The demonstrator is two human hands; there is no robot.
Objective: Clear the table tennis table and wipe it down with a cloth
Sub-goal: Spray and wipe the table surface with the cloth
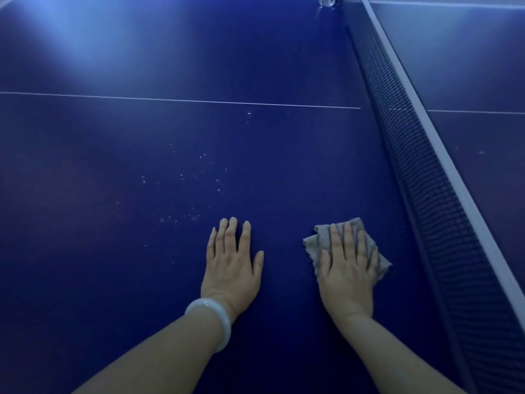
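The right hand point(348, 268) is lying flat with straight fingers on the grey cloth point(321, 243), pressing it onto the blue counter point(113, 280) near the net point(426, 194); the cloth is spreading out beneath its palm and fingers. The left hand point(231, 265), its grip released, is resting flat just beside, with pale specks point(193, 177) lying ahead.

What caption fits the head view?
Right hand presses grey cloth on blue table; left hand flat beside it.
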